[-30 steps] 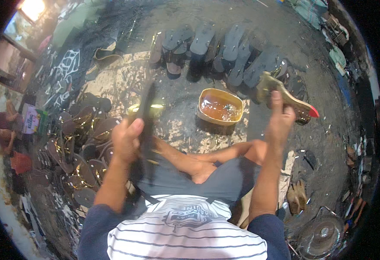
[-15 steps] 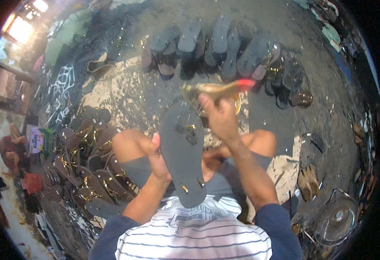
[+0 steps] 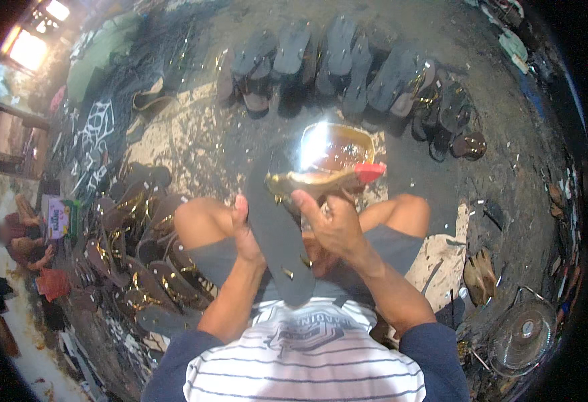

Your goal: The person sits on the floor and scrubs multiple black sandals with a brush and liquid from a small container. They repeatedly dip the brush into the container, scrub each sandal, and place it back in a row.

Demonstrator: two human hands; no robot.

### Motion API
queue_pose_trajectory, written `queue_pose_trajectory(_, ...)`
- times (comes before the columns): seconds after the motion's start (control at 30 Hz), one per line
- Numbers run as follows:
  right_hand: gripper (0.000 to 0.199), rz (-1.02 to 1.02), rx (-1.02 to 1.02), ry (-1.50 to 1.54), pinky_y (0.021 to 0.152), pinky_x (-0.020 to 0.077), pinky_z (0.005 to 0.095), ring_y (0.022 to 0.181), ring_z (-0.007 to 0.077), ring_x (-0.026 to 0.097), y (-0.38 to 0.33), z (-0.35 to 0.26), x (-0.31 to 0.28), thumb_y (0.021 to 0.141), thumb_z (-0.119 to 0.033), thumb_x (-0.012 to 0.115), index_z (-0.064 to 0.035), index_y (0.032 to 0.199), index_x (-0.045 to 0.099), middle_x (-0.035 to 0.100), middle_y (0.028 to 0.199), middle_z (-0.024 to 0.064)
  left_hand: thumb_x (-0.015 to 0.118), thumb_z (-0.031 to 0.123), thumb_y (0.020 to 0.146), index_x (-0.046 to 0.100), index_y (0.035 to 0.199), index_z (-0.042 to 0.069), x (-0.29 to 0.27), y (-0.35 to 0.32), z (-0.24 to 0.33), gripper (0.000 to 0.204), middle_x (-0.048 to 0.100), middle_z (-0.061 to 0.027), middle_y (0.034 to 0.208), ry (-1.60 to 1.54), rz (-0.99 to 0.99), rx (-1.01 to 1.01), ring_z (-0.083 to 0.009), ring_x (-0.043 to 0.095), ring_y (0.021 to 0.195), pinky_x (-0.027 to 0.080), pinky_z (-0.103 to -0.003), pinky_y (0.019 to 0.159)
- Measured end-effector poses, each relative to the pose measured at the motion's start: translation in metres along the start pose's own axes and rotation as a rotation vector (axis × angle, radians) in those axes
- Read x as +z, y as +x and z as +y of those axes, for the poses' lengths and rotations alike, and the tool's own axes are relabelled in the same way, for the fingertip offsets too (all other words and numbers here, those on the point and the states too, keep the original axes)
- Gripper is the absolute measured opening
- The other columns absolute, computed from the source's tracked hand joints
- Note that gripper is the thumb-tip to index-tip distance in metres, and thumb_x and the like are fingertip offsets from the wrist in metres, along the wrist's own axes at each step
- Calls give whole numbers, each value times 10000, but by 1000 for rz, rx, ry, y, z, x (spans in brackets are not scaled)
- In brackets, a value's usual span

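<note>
My left hand (image 3: 247, 238) grips a dark grey sandal sole (image 3: 280, 251) by its left edge, thumb up along the side. Two small gold-coloured pieces stick up near the sole's lower end. Closed round a glue brush (image 3: 324, 179) is my right hand (image 3: 339, 226); the brush is caked amber and has a red end pointing right. Its left end hangs over the upper part of the sole; whether it touches cannot be made out. Just beyond the brush sits a yellowish tub (image 3: 372, 144) of shiny amber glue.
Dark sandal soles (image 3: 339, 50) stand in a row at the far side. Sandals with gold straps (image 3: 150, 248) are heaped on the left. A round wire-guarded fan (image 3: 525, 331) lies at lower right. Another person (image 3: 22, 234) sits at far left beside a printed box (image 3: 56, 218).
My right hand and the brush have come down and nearer over the sole, uncovering the glue tub. The sole has shifted slightly, and my left hand still holds it.
</note>
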State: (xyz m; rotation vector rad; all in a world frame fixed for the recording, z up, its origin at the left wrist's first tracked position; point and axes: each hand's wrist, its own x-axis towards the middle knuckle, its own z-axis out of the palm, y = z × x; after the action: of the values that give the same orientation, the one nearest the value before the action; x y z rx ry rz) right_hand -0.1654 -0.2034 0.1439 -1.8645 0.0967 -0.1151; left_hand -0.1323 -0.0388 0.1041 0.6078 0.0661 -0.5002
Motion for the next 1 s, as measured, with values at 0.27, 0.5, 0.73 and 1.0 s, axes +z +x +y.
queue_pose_trajectory(0.27, 244, 215, -217, -99, 814, 507, 426, 932, 350, 661, 28, 6, 1, 930, -220, 675, -10, 1054, 681, 695, 1028, 170, 526, 628, 903, 564, 1314, 74, 3, 4, -8, 691, 639, -104, 1238, 20, 55, 38, -262, 620, 1104, 499, -415, 984)
queue_pose_trajectory(0.5, 275, 131, -121, 77, 847, 515, 422, 975, 356, 667, 9, 15, 21, 943, -230, 664, -3, 1096, 689, 700, 1064, 190, 506, 618, 930, 560, 1320, 77, 7, 10, 9, 669, 640, -104, 1237, -59, -20, 104, -252, 619, 1102, 488, -410, 994)
queue_pose_trajectory(0.73, 247, 100, -464, -223, 844, 520, 435, 973, 327, 653, 2, 34, 24, 908, -132, 682, -83, 1150, 699, 668, 1108, 173, 501, 644, 918, 518, 1337, 60, 0, 14, 8, 719, 604, -94, 1224, 59, 29, 62, -225, 590, 1120, 499, -387, 953)
queue_pose_trajectory(1.0, 324, 43, 91, -341, 864, 509, 395, 1000, 303, 684, 81, 94, -36, 923, -268, 680, -15, 1125, 681, 719, 1051, 184, 527, 711, 869, 421, 1444, 29, -13, -29, 6, 899, 560, -152, 1327, 65, 64, -69, -269, 593, 1146, 523, -387, 944)
